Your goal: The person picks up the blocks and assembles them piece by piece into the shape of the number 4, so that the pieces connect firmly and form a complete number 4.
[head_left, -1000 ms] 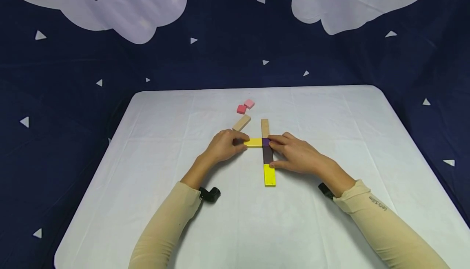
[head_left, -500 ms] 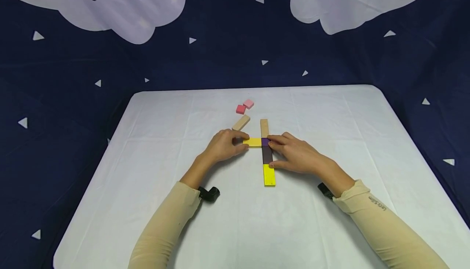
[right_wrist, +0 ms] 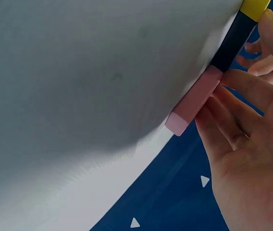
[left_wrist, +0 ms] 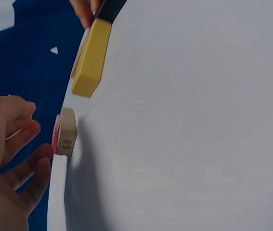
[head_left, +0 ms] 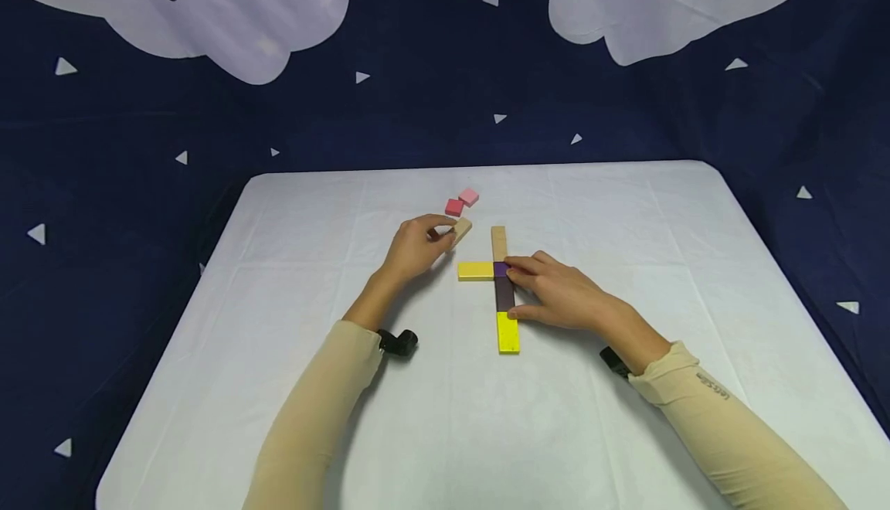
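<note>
On the white table, blocks lie joined in a cross: a plain wood block (head_left: 499,243), a purple block (head_left: 501,269), a yellow block (head_left: 476,271), a dark block (head_left: 504,294) and a bright yellow block (head_left: 508,333). A pink block (right_wrist: 194,101) appears in the right wrist view; my right hand (head_left: 559,292) covers it in the head view. Fairly straight fingers of that hand touch the pink block, with the thumb at the bright yellow one. My left hand (head_left: 415,246) has its fingers spread beside a loose wood block (left_wrist: 68,131) marked with digits, a small gap showing.
A red block (head_left: 454,207) and a light pink block (head_left: 469,197) lie close together behind the loose wood block. The white-covered table (head_left: 313,216) ends at a dark blue backdrop (head_left: 431,124) with clouds and triangles.
My left hand has let go of the yellow block at the cross's left and moved away from me to the loose wood block. The right hand stays on the cross.
</note>
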The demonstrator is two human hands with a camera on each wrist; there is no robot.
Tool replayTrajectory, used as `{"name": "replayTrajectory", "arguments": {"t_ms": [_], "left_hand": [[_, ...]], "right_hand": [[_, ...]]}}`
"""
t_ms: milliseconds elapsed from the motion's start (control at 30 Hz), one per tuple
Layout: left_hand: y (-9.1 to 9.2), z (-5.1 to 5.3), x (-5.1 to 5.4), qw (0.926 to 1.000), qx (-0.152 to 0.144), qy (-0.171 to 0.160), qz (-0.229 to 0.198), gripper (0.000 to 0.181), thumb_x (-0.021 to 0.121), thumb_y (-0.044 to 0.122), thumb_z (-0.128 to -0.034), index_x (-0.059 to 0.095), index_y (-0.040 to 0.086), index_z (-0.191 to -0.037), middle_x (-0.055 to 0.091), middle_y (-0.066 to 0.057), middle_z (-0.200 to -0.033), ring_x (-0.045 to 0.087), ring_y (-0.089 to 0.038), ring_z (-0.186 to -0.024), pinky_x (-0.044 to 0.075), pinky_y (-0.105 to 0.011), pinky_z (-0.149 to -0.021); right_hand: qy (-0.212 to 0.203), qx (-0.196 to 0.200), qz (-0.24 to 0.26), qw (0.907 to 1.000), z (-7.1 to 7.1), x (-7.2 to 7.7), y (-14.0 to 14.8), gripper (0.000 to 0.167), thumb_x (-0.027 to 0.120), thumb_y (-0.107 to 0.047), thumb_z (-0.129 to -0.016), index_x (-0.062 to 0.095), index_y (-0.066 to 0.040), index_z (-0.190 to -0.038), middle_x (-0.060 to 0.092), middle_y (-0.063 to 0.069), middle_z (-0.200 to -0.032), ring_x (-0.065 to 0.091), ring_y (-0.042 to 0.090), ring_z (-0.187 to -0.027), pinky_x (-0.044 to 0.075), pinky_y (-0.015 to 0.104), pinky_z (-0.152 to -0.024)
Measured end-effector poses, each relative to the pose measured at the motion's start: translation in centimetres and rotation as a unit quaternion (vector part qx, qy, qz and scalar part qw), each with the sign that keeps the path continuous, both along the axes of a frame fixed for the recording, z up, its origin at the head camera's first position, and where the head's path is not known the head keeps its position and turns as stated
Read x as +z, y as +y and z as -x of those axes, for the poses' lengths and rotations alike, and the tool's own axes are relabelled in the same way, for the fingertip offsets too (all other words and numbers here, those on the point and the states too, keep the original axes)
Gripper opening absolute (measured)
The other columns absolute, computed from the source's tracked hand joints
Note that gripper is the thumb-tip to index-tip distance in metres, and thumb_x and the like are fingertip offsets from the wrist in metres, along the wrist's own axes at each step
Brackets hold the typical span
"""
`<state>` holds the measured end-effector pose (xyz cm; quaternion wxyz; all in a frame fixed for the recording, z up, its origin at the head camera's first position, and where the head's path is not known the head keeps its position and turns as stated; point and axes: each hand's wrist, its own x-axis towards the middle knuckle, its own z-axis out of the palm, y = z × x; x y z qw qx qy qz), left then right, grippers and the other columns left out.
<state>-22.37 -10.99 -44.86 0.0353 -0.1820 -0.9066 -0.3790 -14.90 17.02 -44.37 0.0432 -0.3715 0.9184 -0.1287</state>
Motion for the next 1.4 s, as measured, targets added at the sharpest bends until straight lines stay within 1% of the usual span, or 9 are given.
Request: {"name": "replayTrajectory", "arguments": {"t_ms": [167, 333, 533, 733, 833, 933, 1067, 1167, 1400], "left_hand": [[0.4, 1.8, 0.4, 0.9992, 0.039, -0.006, 0.01, 0.032, 0.065, 0.024, -0.0891, 0.069, 0.014, -0.119, 0.065, -0.001, -0.118, 0.06, -0.014, -0.085, 0.047, -0.033, -0.073], [0.7, 2.7, 0.3, 0.9973, 0.065, -0.017, 0.03, 0.033, 0.065, 0.025, -0.0896, 0.068, 0.013, -0.121, 0.064, -0.003, -0.118, 0.058, -0.015, -0.084, 0.046, -0.035, -0.072], [1.1, 3.3, -0.5, 0.9947, 0.088, -0.02, 0.049, 0.034, 0.066, 0.024, -0.0887, 0.068, 0.014, -0.121, 0.063, -0.004, -0.12, 0.057, -0.015, -0.089, 0.046, -0.035, -0.081], [1.5, 3.9, -0.6, 0.9909, 0.12, -0.012, 0.059, 0.036, 0.065, 0.027, -0.0882, 0.067, 0.014, -0.122, 0.06, -0.005, -0.127, 0.056, -0.021, -0.112, 0.043, -0.037, -0.093], [1.9, 4.3, -0.5, 0.9882, 0.135, -0.013, 0.072, 0.038, 0.064, 0.029, -0.089, 0.065, 0.014, -0.124, 0.059, -0.005, -0.128, 0.053, -0.023, -0.118, 0.042, -0.037, -0.097], [2.3, 4.8, -0.6, 0.9858, 0.149, -0.021, 0.074, 0.041, 0.064, 0.031, -0.0893, 0.064, 0.015, -0.127, 0.06, -0.005, -0.128, 0.053, -0.024, -0.118, 0.042, -0.037, -0.096], [2.7, 5.3, -1.0, 0.9825, 0.167, -0.04, 0.073, 0.041, 0.064, 0.033, -0.0891, 0.064, 0.019, -0.128, 0.062, -0.002, -0.126, 0.053, -0.024, -0.117, 0.044, -0.038, -0.094], [2.8, 5.5, -1.2, 0.9811, 0.171, -0.048, 0.077, 0.04, 0.064, 0.033, -0.0886, 0.065, 0.021, -0.126, 0.063, -0.002, -0.124, 0.054, -0.024, -0.115, 0.045, -0.039, -0.091], [3.0, 5.5, -1.2, 0.9815, 0.167, -0.036, 0.086, 0.033, 0.064, 0.034, -0.0889, 0.07, 0.02, -0.118, 0.067, -0.003, -0.114, 0.055, -0.025, -0.105, 0.046, -0.042, -0.085]], "right_hand": [[-0.002, -0.002, 0.002, 1.0, 0.0, 0.1, 0.1, 0.076, 0.063, -0.057, -0.086, 0.051, -0.003, -0.138, 0.037, 0.006, -0.15, 0.04, 0.018, -0.12, 0.047, 0.042, -0.09], [-0.004, 0.003, 0.0, 1.0, -0.1, 0.1, 0.1, 0.076, 0.063, -0.056, -0.086, 0.05, -0.003, -0.139, 0.037, 0.006, -0.15, 0.04, 0.019, -0.122, 0.045, 0.042, -0.092], [-0.006, 0.007, 0.001, 1.0, -0.2, 0.1, -0.1, 0.076, 0.063, -0.056, -0.087, 0.05, -0.002, -0.139, 0.037, 0.006, -0.15, 0.039, 0.019, -0.122, 0.044, 0.042, -0.094], [0.003, 0.008, 0.002, 1.0, -0.3, 0.0, 0.0, 0.075, 0.063, -0.056, -0.087, 0.05, -0.002, -0.138, 0.037, 0.007, -0.15, 0.04, 0.019, -0.121, 0.044, 0.041, -0.093], [0.007, 0.012, 0.003, 0.9999, -0.3, 0.0, 0.1, 0.075, 0.062, -0.056, -0.087, 0.05, -0.002, -0.138, 0.038, 0.007, -0.149, 0.04, 0.02, -0.121, 0.043, 0.041, -0.095], [0.009, 0.013, 0.002, 0.9999, -0.3, 0.0, 0.1, 0.074, 0.062, -0.055, -0.088, 0.05, -0.001, -0.138, 0.038, 0.008, -0.149, 0.04, 0.02, -0.121, 0.043, 0.04, -0.095], [0.008, 0.01, 0.004, 0.9999, -0.3, 0.0, 0.1, 0.075, 0.063, -0.055, -0.087, 0.05, -0.002, -0.138, 0.038, 0.008, -0.149, 0.041, 0.019, -0.121, 0.044, 0.04, -0.094], [0.007, 0.011, 0.005, 0.9999, -0.3, -0.1, 0.1, 0.075, 0.063, -0.056, -0.087, 0.05, -0.002, -0.138, 0.039, 0.008, -0.149, 0.041, 0.019, -0.12, 0.045, 0.04, -0.093], [0.017, 0.015, 0.0, 0.9997, -0.1, 0.0, 0.2, 0.077, 0.062, -0.058, -0.086, 0.051, -0.002, -0.138, 0.04, 0.008, -0.148, 0.041, 0.018, -0.118, 0.045, 0.037, -0.091]]}}
